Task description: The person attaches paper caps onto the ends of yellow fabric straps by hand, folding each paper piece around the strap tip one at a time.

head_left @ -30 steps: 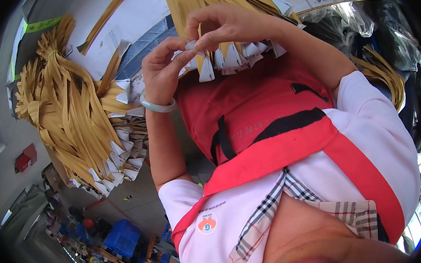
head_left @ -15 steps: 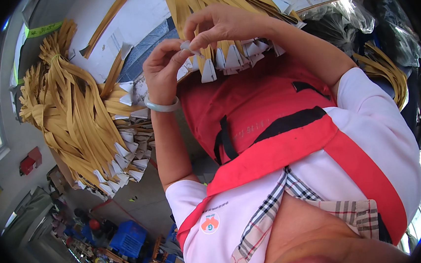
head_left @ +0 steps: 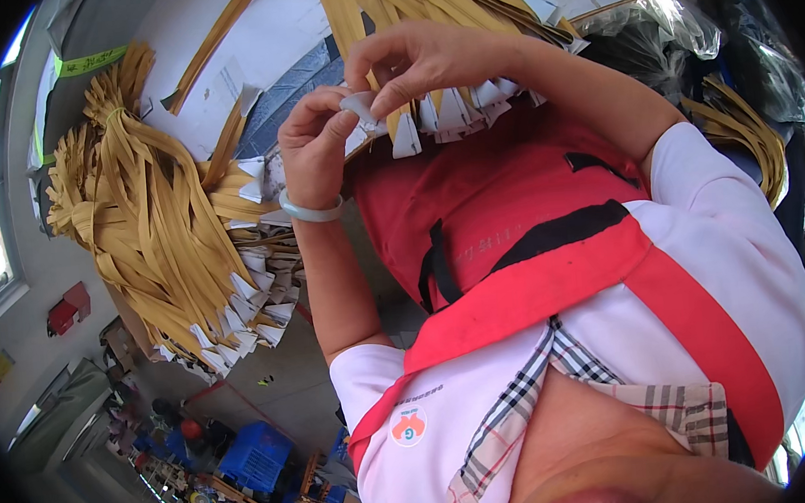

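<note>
**Two hands pinch one white tab**

Both hands work a single small white folded tab [head_left: 360,109] at the end of a tan flat strap [head_left: 375,27]. The left hand [head_left: 314,150] and right hand [head_left: 425,60] have fingertips closed together on it. Beside the fingers, a row of white-tipped strap ends [head_left: 467,109] looks finished; a large bundle of tan straps [head_left: 151,233] lies well left.

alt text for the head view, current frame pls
The left hand and the right hand pinch a small white tag at the end of a yellow strap. More tagged yellow straps lie bundled to the left, above a red apron; a pale bangle rings the left wrist.
</note>
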`<state>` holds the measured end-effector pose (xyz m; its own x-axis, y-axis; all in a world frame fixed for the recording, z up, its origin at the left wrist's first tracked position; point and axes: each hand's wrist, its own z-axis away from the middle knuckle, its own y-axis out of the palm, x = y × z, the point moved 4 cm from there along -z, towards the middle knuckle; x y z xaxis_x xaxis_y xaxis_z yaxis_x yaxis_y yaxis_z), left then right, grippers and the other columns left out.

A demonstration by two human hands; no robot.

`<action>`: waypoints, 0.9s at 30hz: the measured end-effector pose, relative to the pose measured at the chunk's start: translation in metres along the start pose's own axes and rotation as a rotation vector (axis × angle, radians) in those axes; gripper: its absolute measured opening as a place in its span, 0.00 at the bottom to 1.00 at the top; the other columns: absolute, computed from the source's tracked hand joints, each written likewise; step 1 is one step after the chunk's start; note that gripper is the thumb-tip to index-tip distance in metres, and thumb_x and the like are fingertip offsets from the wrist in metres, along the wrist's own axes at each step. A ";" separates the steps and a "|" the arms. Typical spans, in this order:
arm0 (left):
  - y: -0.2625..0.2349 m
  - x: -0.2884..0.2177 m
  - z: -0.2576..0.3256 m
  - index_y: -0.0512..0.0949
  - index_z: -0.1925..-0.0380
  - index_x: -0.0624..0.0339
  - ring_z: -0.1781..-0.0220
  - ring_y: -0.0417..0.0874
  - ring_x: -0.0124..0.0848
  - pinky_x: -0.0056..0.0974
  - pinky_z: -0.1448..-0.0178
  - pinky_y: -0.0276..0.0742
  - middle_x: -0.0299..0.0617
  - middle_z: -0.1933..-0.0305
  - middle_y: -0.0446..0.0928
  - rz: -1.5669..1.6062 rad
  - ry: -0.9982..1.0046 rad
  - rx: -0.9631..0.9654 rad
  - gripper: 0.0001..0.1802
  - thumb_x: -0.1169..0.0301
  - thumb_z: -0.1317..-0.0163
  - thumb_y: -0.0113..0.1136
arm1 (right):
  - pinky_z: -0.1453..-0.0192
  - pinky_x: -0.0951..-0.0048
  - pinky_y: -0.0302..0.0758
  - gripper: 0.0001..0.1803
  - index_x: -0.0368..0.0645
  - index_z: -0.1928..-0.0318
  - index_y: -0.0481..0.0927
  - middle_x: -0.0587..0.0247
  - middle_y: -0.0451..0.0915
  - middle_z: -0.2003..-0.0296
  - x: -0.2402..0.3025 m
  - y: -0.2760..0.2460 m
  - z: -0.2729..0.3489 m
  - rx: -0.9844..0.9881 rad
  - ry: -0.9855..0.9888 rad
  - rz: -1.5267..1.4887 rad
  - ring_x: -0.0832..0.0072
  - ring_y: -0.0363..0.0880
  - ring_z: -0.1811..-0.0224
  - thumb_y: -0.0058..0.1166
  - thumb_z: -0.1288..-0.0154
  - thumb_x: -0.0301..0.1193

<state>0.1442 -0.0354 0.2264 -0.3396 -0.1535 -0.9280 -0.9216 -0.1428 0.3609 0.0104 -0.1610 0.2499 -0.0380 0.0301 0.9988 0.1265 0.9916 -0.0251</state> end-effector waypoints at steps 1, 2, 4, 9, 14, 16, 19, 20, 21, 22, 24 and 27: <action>0.000 0.000 0.000 0.79 0.63 0.66 0.56 0.80 0.29 0.33 0.46 0.75 0.42 0.57 0.81 0.000 0.000 -0.001 0.05 0.82 0.39 0.62 | 0.65 0.82 0.71 0.09 0.42 0.58 0.81 0.73 0.80 0.68 0.008 -0.001 0.000 0.038 0.038 0.023 0.88 0.74 0.68 0.64 0.35 0.32; 0.000 -0.001 0.000 0.79 0.63 0.66 0.54 0.80 0.29 0.33 0.46 0.75 0.42 0.57 0.81 0.035 -0.016 0.007 0.05 0.82 0.39 0.63 | 0.67 0.82 0.70 0.09 0.42 0.59 0.81 0.72 0.80 0.69 0.011 0.000 -0.001 0.077 0.076 0.045 0.89 0.75 0.69 0.64 0.35 0.31; 0.005 -0.005 -0.003 0.78 0.62 0.66 0.53 0.80 0.29 0.34 0.45 0.75 0.43 0.56 0.81 0.069 -0.032 0.017 0.06 0.82 0.39 0.63 | 0.70 0.82 0.71 0.09 0.41 0.60 0.81 0.72 0.80 0.69 0.012 0.000 -0.002 0.065 0.060 -0.012 0.88 0.75 0.70 0.64 0.36 0.31; 0.023 -0.021 -0.004 0.77 0.65 0.66 0.65 0.84 0.28 0.31 0.60 0.80 0.39 0.67 0.81 -0.125 -0.012 -0.237 0.09 0.83 0.44 0.67 | 0.73 0.82 0.72 0.07 0.41 0.63 0.80 0.69 0.81 0.70 0.011 -0.004 -0.002 -0.025 -0.012 -0.118 0.87 0.76 0.74 0.64 0.36 0.30; 0.027 -0.003 -0.006 0.75 0.68 0.64 0.77 0.76 0.21 0.27 0.69 0.79 0.33 0.75 0.75 -0.756 0.328 -0.533 0.08 0.85 0.42 0.63 | 0.65 0.83 0.73 0.05 0.40 0.63 0.79 0.72 0.79 0.68 0.008 0.012 -0.002 -0.536 -0.427 0.802 0.86 0.76 0.69 0.60 0.33 0.28; 0.035 -0.010 -0.012 0.77 0.65 0.64 0.78 0.75 0.22 0.26 0.68 0.78 0.34 0.75 0.74 -0.684 0.292 -0.542 0.08 0.85 0.42 0.64 | 0.64 0.82 0.72 0.04 0.40 0.62 0.79 0.72 0.78 0.68 -0.005 0.006 -0.002 -0.504 -0.384 0.626 0.86 0.75 0.68 0.58 0.32 0.27; 0.038 -0.025 -0.009 0.79 0.62 0.67 0.76 0.76 0.22 0.26 0.68 0.77 0.36 0.72 0.76 -0.152 0.139 -0.498 0.08 0.85 0.42 0.64 | 0.63 0.82 0.72 0.04 0.40 0.61 0.79 0.72 0.78 0.68 -0.016 -0.007 0.006 -0.370 -0.240 0.234 0.86 0.75 0.67 0.56 0.30 0.27; 0.020 -0.020 -0.005 0.80 0.60 0.68 0.72 0.79 0.23 0.27 0.65 0.80 0.37 0.70 0.77 -0.363 0.140 -0.351 0.09 0.85 0.40 0.63 | 0.63 0.82 0.72 0.04 0.39 0.61 0.80 0.72 0.78 0.69 -0.018 -0.008 0.005 -0.274 -0.140 0.027 0.86 0.75 0.68 0.55 0.29 0.27; 0.017 -0.018 -0.006 0.80 0.57 0.69 0.68 0.81 0.24 0.29 0.62 0.83 0.37 0.68 0.77 -0.569 0.136 -0.199 0.10 0.85 0.39 0.62 | 0.63 0.82 0.72 0.04 0.39 0.61 0.80 0.72 0.78 0.69 -0.017 -0.006 0.005 -0.269 -0.140 0.028 0.86 0.75 0.68 0.55 0.29 0.27; 0.013 -0.012 -0.004 0.81 0.62 0.70 0.69 0.81 0.24 0.27 0.64 0.80 0.38 0.66 0.79 -0.563 0.100 -0.199 0.05 0.85 0.38 0.61 | 0.64 0.82 0.73 0.06 0.40 0.61 0.80 0.72 0.78 0.70 -0.017 -0.005 0.006 -0.302 -0.085 -0.015 0.86 0.75 0.69 0.55 0.28 0.29; 0.011 -0.006 -0.003 0.80 0.65 0.70 0.71 0.80 0.23 0.27 0.66 0.77 0.38 0.68 0.77 -0.601 0.148 -0.233 0.04 0.84 0.40 0.63 | 0.65 0.82 0.73 0.08 0.40 0.61 0.80 0.72 0.78 0.71 -0.017 -0.005 0.007 -0.331 -0.028 -0.057 0.86 0.75 0.70 0.55 0.28 0.31; 0.021 -0.003 0.000 0.79 0.68 0.69 0.74 0.79 0.23 0.27 0.69 0.74 0.38 0.71 0.75 -0.752 0.239 -0.251 0.04 0.84 0.41 0.64 | 0.66 0.83 0.73 0.11 0.41 0.61 0.80 0.73 0.77 0.72 -0.017 -0.006 0.010 -0.325 0.107 -0.023 0.87 0.75 0.71 0.56 0.27 0.36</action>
<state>0.1260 -0.0383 0.2369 0.4264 -0.1291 -0.8953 -0.8076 -0.5000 -0.3126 0.0004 -0.1665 0.2326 0.0578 -0.0223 0.9981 0.4364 0.8997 -0.0052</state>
